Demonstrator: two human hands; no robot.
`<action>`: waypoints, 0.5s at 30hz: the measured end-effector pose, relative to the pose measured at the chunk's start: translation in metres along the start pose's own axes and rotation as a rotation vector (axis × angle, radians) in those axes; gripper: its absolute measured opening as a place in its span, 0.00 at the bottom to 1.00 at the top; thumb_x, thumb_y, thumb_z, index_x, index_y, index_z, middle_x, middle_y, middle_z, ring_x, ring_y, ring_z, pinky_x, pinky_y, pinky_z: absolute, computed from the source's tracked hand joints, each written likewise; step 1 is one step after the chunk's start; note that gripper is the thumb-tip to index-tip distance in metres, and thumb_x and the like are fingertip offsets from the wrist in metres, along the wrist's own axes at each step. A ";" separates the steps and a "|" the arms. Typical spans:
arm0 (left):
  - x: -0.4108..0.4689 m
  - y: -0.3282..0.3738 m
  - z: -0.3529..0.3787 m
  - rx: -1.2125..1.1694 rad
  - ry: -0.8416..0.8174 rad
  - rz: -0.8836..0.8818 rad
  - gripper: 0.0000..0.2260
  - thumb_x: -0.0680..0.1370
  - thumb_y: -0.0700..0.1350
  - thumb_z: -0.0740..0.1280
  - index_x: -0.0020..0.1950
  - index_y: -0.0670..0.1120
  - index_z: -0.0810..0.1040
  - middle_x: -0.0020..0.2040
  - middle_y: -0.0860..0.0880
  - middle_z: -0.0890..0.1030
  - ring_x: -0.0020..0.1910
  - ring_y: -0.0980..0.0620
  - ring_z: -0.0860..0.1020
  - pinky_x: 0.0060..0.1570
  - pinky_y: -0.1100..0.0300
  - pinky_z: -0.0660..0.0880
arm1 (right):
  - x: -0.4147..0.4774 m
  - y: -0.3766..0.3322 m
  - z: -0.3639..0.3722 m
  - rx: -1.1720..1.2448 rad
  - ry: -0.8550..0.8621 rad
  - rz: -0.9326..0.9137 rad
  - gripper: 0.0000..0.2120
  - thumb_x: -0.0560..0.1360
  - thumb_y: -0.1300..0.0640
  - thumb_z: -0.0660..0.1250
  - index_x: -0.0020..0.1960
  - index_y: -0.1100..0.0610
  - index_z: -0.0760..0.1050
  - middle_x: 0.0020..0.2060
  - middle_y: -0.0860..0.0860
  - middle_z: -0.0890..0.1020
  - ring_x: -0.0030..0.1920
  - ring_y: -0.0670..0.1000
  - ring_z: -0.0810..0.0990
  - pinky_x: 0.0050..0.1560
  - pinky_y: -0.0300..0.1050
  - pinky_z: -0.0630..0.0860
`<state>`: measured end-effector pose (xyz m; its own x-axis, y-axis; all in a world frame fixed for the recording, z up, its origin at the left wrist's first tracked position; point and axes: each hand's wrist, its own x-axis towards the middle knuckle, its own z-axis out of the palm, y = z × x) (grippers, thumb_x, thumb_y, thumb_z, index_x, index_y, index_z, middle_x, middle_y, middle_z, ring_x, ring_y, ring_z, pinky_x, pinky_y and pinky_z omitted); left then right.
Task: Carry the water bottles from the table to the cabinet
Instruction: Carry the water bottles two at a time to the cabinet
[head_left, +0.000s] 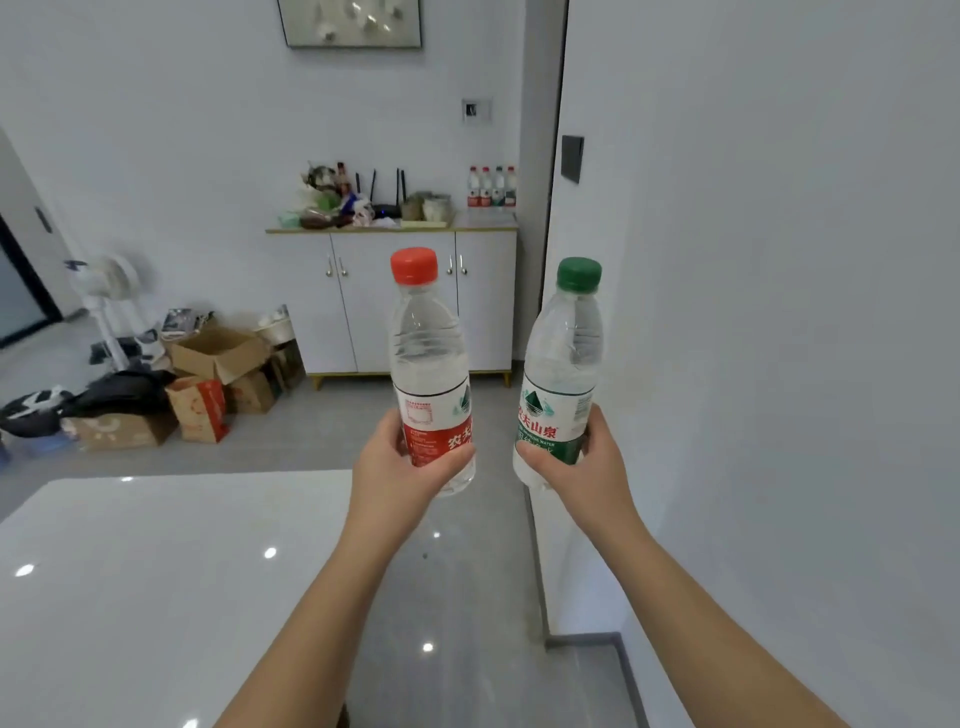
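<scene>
My left hand (397, 467) grips a clear water bottle with a red cap and red label (428, 353), held upright in front of me. My right hand (587, 462) grips a second clear bottle with a green cap and green label (563, 358), also upright. Both are in the air past the far corner of the glossy white table (156, 571). Straight ahead across the floor stands the white cabinet (405, 306) against the back wall. Several more water bottles (491, 187) stand in a row at the right end of its top.
A router, jars and clutter (358, 202) fill the left and middle of the cabinet top. Cardboard boxes (218, 379), bags and a standing fan (106, 306) sit on the floor at the left. A white wall corner (561, 364) juts out close on the right.
</scene>
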<state>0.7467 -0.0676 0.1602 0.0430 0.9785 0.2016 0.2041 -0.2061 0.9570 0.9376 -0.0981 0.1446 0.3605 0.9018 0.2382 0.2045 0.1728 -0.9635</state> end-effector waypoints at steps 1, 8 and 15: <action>0.008 0.010 -0.003 -0.021 -0.001 0.023 0.23 0.66 0.44 0.80 0.57 0.55 0.76 0.50 0.58 0.83 0.46 0.63 0.81 0.47 0.66 0.76 | 0.006 -0.011 0.000 0.006 0.005 -0.022 0.24 0.68 0.60 0.78 0.54 0.39 0.71 0.49 0.36 0.81 0.49 0.35 0.80 0.51 0.41 0.79; 0.048 0.078 -0.029 -0.041 0.004 0.160 0.24 0.66 0.47 0.80 0.59 0.52 0.77 0.50 0.56 0.84 0.49 0.58 0.82 0.48 0.62 0.78 | 0.036 -0.083 -0.001 -0.002 0.026 -0.166 0.26 0.68 0.56 0.78 0.60 0.44 0.71 0.51 0.37 0.80 0.52 0.38 0.80 0.55 0.46 0.80; 0.064 0.130 -0.040 -0.006 -0.022 0.251 0.26 0.67 0.49 0.79 0.62 0.52 0.75 0.52 0.55 0.82 0.51 0.55 0.81 0.49 0.60 0.78 | 0.053 -0.129 -0.001 -0.007 0.057 -0.236 0.32 0.67 0.54 0.78 0.66 0.47 0.67 0.55 0.42 0.80 0.56 0.43 0.79 0.56 0.45 0.78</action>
<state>0.7366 -0.0316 0.3058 0.1129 0.8964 0.4285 0.1784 -0.4426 0.8788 0.9310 -0.0733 0.2818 0.3527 0.8128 0.4636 0.2952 0.3735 -0.8794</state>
